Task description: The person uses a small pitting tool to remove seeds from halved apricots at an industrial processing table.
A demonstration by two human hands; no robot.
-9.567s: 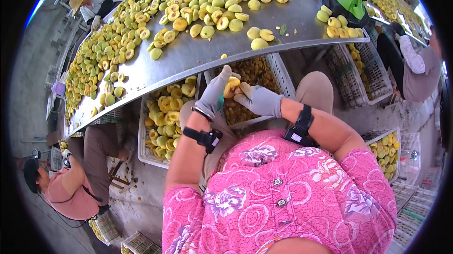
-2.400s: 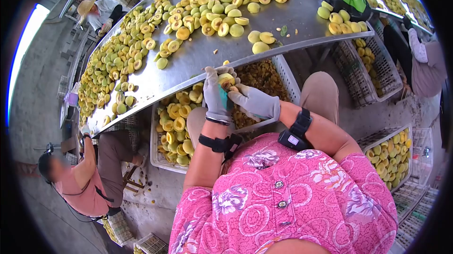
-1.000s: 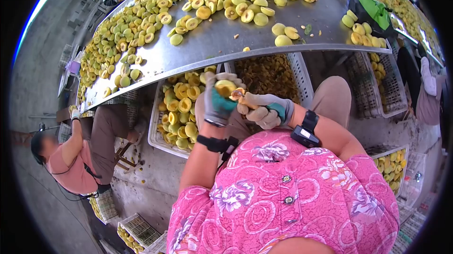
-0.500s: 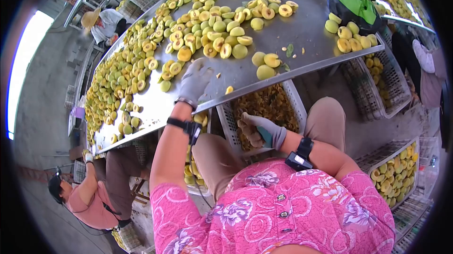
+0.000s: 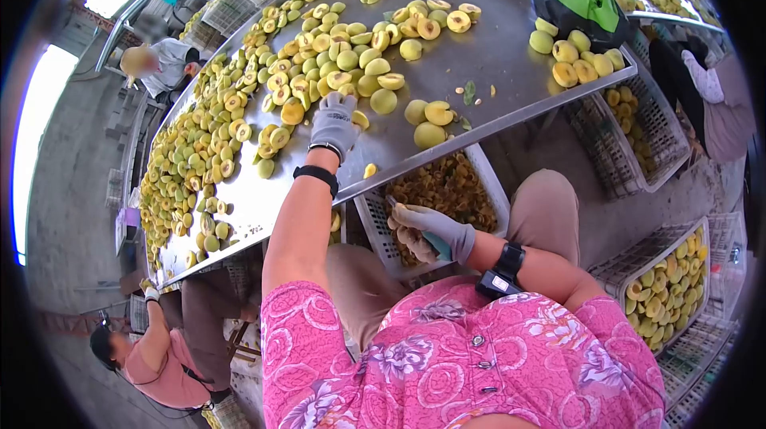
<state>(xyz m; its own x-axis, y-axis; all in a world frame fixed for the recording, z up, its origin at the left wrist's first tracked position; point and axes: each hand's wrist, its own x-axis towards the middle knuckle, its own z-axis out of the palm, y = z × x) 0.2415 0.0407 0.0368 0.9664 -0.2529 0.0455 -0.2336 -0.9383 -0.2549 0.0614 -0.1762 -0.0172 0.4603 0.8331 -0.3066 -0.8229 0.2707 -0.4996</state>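
My left hand (image 5: 335, 124), in a grey glove, reaches palm down over the metal table to the near edge of a pile of halved yellow-green fruits (image 5: 349, 61). Its fingers are stretched out and touch the fruit there. A fruit half (image 5: 361, 120) lies right beside the hand, partly covered by it. My right hand (image 5: 435, 234), also gloved, is closed above a white crate (image 5: 488, 182) of brown scraps. A thin tip shows past its fingers; most of what it holds is hidden.
Several fruits (image 5: 431, 135) lie near the table's front edge (image 5: 495, 132). At the right corner sit a black and green bag (image 5: 586, 6) and more fruit halves. Crates of fruit (image 5: 666, 293) stand at the right. Two co-workers (image 5: 163, 357) (image 5: 159, 62) are on the left.
My left hand has moved forward from the table's front edge to the pile, its fingers now among the fruits. My right hand stays closed over the crate. The whole view has shifted slightly.
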